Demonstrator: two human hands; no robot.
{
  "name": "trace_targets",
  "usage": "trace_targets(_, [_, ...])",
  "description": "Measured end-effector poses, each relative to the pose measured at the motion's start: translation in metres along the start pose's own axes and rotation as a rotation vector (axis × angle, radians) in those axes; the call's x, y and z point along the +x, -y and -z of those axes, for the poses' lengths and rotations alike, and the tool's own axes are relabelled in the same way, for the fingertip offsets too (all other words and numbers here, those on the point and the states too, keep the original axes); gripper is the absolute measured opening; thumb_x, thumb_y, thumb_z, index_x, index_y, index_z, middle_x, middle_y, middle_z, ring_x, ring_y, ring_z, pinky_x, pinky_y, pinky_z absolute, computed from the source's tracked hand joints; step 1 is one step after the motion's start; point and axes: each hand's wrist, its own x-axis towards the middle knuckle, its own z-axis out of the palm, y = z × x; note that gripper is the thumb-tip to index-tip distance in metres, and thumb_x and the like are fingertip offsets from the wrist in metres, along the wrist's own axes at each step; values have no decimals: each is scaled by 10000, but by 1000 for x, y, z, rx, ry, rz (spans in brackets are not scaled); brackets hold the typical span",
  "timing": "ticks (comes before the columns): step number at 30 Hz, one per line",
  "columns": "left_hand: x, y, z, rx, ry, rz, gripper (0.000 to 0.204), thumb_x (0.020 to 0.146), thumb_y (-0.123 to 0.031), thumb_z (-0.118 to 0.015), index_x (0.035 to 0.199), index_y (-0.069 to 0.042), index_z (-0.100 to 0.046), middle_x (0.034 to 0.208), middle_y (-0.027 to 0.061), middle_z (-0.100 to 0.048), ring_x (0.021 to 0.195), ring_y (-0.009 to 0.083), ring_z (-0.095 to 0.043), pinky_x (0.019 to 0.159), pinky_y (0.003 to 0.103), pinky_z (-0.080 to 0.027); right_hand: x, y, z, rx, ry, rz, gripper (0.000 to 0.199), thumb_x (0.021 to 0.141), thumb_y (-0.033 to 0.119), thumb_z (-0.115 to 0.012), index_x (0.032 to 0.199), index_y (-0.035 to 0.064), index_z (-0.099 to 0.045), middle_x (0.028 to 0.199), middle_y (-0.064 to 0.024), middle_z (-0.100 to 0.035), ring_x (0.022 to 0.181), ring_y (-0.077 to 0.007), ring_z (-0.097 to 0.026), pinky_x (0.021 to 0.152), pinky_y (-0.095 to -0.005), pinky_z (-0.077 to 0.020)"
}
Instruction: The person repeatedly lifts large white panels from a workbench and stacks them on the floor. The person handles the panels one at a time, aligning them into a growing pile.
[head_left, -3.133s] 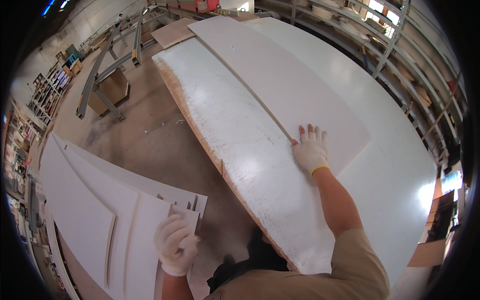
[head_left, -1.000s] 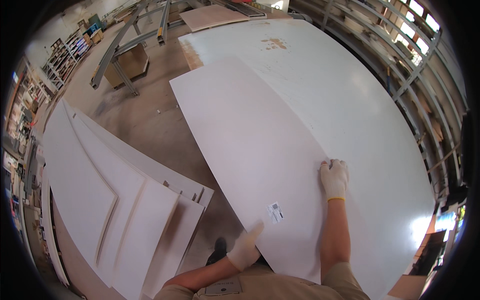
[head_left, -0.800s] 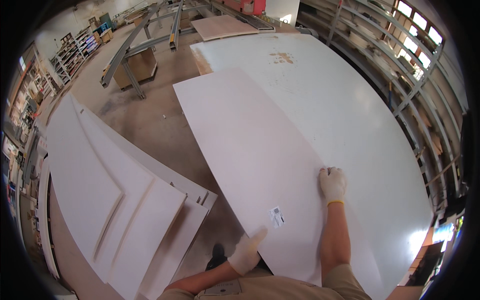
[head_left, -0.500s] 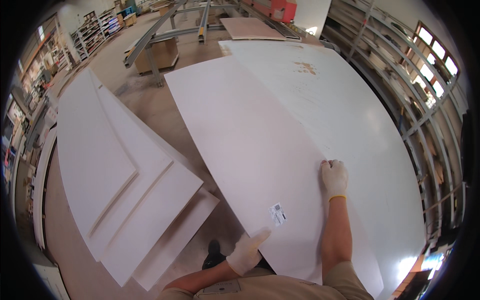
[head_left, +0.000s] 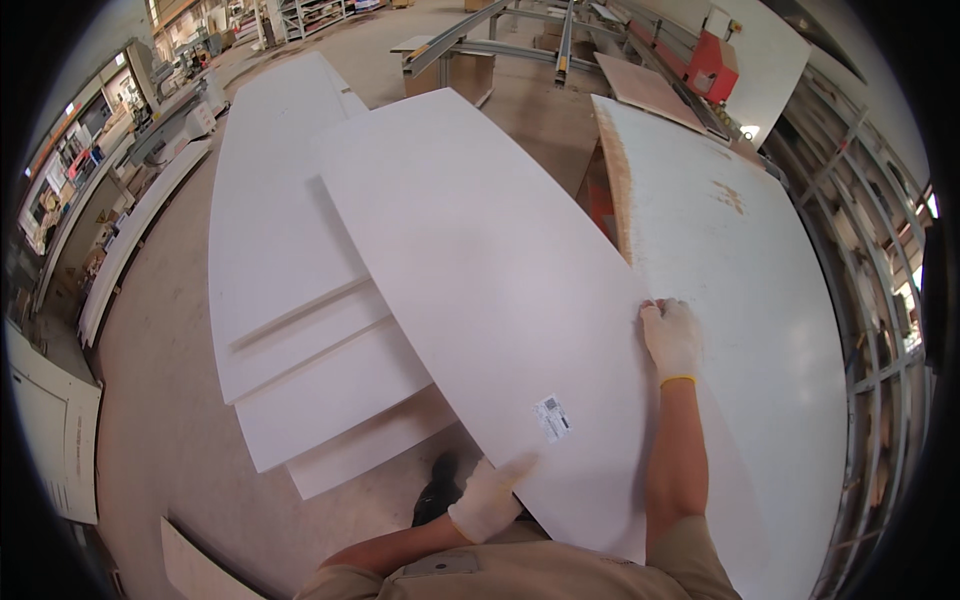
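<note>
Your gloved left hand (head_left: 490, 495) gripped the near edge of the long white panel (head_left: 480, 300), while your gloved right hand (head_left: 672, 338) grasped its right edge. The panel lay tilted across a stack of white boards (head_left: 290, 330) on the floor to its left and the large white sheet (head_left: 760, 330) to its right.

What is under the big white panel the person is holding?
Under the white panel, a stack of white boards sticks out on its left and a large white sheet on its right. What lies beneath its middle is covered.
</note>
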Motion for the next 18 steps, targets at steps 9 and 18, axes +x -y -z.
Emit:
trace_targets(9, [-42, 21, 59, -75, -181, 188, 292, 924, -120, -760, 1202, -30, -743, 1185, 209, -759, 1101, 391, -735, 963, 427, -591, -25, 87, -80, -80, 62, 179, 486, 965, 428, -621, 1147, 9, -787, 1217, -231, -739, 1170, -413, -686, 1057, -504, -515])
trace_targets(18, [-53, 50, 89, 90, -217, 191, 210, 1004, -130, -689, 1166, -5, -734, 1144, 202, -768, 1061, 378, -742, 954, 424, -591, -69, 58, -71, 161, 80, 417, 492, 950, 333, -662, 1327, 18, -689, 1423, -245, -631, 1353, -430, -569, 1142, -531, -465])
